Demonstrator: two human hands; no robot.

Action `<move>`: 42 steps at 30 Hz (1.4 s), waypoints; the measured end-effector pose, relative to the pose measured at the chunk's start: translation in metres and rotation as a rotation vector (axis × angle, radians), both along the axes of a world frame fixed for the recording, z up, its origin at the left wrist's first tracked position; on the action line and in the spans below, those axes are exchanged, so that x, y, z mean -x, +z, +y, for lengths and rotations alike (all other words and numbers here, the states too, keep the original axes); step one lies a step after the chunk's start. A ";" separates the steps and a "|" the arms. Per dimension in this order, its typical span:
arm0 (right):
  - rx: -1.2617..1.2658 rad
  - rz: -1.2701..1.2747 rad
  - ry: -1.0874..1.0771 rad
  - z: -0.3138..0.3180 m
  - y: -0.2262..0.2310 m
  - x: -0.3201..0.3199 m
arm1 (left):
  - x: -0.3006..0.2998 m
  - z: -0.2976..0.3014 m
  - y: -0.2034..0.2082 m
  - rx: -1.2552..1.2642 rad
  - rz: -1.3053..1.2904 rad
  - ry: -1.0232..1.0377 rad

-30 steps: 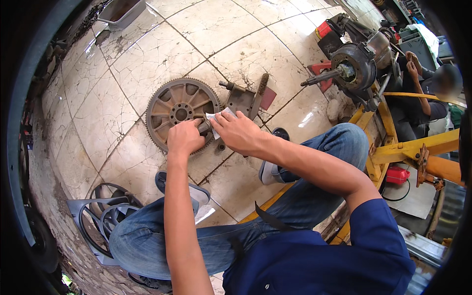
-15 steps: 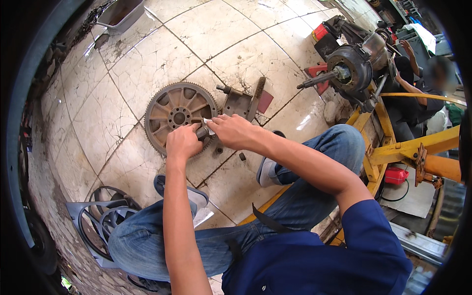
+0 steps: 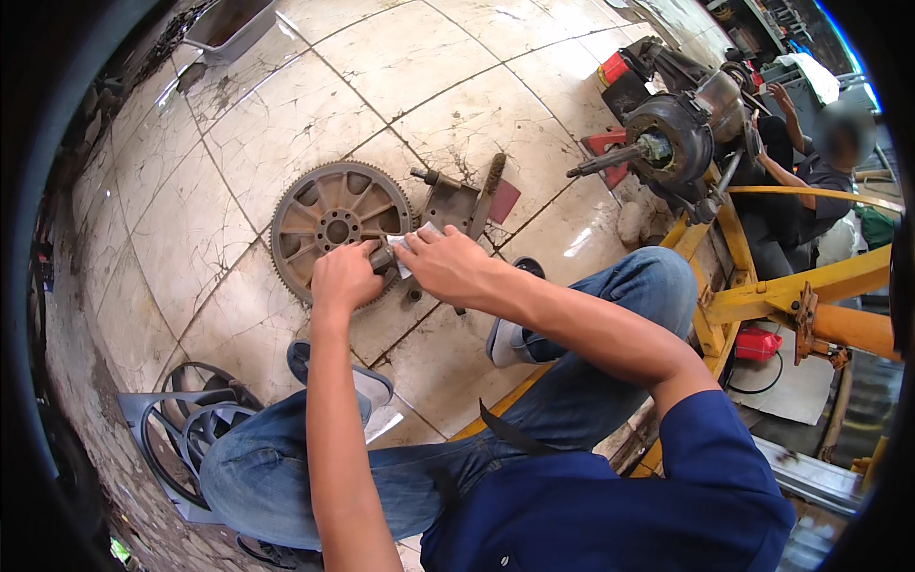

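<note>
My left hand [image 3: 345, 276] is closed around a small cylindrical metal part [image 3: 382, 259], with its index finger stretched along the top. Against that part, my right hand [image 3: 446, 269] presses a whitish folded piece of sheet [image 3: 401, 250], paper or cloth, pinched in its fingers. Just beyond both hands a rusty flywheel [image 3: 305, 200] with a toothed rim lies flat on the floor. To its right sit a grey metal block [image 3: 448, 207] with a rod at one end, a long brush [image 3: 489, 195] and a dark red square sheet [image 3: 505, 202].
A small round metal piece [image 3: 415, 296] lies near my fingers. A fan shroud [image 3: 195, 429] rests by my left knee. On the right stand a yellow frame [image 3: 791, 294], an axle hub assembly [image 3: 662, 143] and another person [image 3: 810, 181]. A grey tub [image 3: 233, 38] is far left.
The whole view has shifted slightly. My right hand and the whitish sheet have moved a little over the metal part, and more of the sheet shows. Both hands keep their hold.
</note>
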State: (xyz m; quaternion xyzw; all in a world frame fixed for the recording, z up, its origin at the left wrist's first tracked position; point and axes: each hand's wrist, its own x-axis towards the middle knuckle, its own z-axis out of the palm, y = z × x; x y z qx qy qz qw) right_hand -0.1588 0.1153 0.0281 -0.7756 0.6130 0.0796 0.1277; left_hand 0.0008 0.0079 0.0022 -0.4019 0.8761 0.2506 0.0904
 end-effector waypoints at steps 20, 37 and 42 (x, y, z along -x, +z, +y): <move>0.007 -0.081 -0.032 -0.006 -0.010 0.004 | 0.001 0.002 0.004 0.035 -0.001 -0.004; -0.077 -0.047 -0.015 -0.002 0.004 0.000 | -0.002 0.004 -0.007 0.047 0.019 -0.001; -0.079 -0.292 -0.065 -0.008 -0.012 0.015 | 0.000 0.003 -0.008 0.068 0.030 -0.003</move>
